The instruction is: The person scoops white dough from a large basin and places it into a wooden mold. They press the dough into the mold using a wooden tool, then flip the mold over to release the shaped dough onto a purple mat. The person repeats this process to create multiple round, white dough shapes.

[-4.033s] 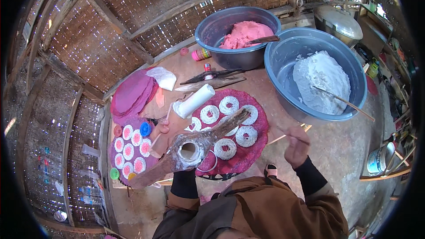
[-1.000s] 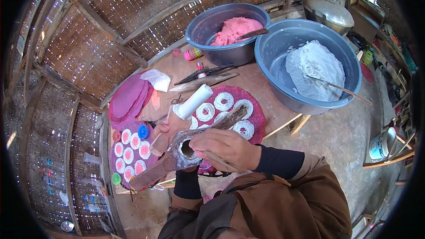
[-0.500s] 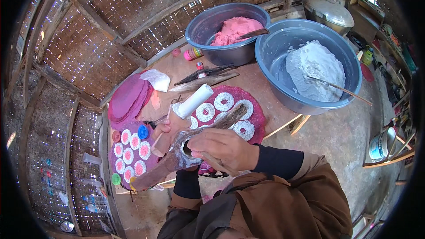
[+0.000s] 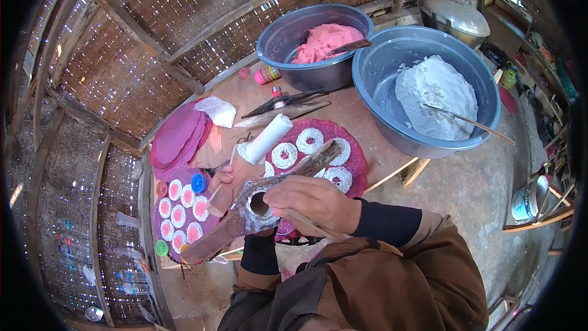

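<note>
My left hand (image 4: 240, 178), partly hidden behind a long wooden bar, is closed on a wooden piece with a white-coated cylinder (image 4: 268, 138) sticking up from it. It looks like a press plunger. The wooden bar (image 4: 208, 240) slants across in front of me and has a round, white-smeared hole (image 4: 260, 204) in its middle. My right hand (image 4: 315, 204) is closed around a thin wooden stick (image 4: 309, 225), its fingers at the rim of that hole. Beneath lies a round purple mat (image 4: 357, 165) bearing white lacy dough rings (image 4: 310, 140).
At the left, another purple mat (image 4: 211, 219) carries pink-centred rings (image 4: 177, 215) beside a stack of purple mats (image 4: 177, 138). Behind stand a basin (image 4: 269, 46) of pink dough and a basin (image 4: 373, 95) of white dough, each with a stick. A woven wall (image 4: 214, 18) borders the table.
The wooden bar has tipped slightly, showing more of its hole. My right hand has shifted a little right, uncovering the opening. The white cylinder has barely moved.
</note>
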The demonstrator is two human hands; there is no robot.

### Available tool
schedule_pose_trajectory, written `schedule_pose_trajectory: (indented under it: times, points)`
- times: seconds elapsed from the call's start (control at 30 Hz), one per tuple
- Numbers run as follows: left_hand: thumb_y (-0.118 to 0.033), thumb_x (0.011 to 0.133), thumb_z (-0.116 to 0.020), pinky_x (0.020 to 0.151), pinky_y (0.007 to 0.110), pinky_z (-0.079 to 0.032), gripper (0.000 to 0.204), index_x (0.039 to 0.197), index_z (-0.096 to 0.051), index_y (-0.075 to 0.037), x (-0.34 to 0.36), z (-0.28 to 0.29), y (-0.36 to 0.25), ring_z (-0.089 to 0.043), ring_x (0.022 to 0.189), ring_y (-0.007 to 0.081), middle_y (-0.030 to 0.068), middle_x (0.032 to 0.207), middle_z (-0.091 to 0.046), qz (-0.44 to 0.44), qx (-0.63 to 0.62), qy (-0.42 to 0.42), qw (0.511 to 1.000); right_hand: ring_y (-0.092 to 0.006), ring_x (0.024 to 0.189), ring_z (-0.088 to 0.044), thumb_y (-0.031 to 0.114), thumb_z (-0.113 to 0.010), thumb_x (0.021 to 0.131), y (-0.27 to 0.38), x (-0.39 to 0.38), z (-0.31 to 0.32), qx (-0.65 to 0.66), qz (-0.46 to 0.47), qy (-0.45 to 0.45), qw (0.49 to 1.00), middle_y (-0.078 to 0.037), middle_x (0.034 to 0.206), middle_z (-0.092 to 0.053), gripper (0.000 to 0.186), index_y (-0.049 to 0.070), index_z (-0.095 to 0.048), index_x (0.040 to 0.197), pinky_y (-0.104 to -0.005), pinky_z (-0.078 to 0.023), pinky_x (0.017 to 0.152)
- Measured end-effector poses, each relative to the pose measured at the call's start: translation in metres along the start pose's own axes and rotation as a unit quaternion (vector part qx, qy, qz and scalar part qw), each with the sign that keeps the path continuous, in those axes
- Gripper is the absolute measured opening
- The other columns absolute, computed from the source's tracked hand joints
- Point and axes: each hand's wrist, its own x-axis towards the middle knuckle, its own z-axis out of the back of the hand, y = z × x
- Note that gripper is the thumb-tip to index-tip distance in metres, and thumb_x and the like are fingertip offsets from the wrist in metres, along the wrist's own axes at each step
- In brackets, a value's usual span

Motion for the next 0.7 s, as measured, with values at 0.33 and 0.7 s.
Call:
schedule_pose_trajectory:
  times: [0.33, 0.7]
  points:
    - [-0.025, 0.080, -0.046, 0.079, 0.034, -0.049, 0.043, 0.113, -0.044, 0.001, -0.001, 0.014, 0.009, -0.057, 0.083, 0.0230, 0.0154, 0.096, -0.055, 0.034, -0.017, 0.011, 0.999, -0.0297, 0.082, -0.062, -0.003, -0.063, 0.077, -0.001, -0.001, -0.001, 0.013, -0.005, 0.001, 1.000, -0.015, 0.093, -0.061, 0.022, -0.003, -0.054, 0.098, -0.0366, -0.052, 0.072]
    - [-0.025, 0.081, -0.046, 0.079, 0.034, -0.049, 0.042, 0.114, -0.044, 0.001, -0.005, 0.006, 0.006, -0.057, 0.084, 0.0228, 0.0152, 0.098, -0.055, 0.004, -0.005, -0.003, 1.000, -0.0306, 0.082, -0.062, -0.003, -0.062, 0.078, -0.003, -0.004, -0.001, 0.009, 0.008, 0.003, 1.000, -0.015, 0.093, -0.061, 0.022, -0.003, -0.054, 0.098, -0.0369, -0.052, 0.072]
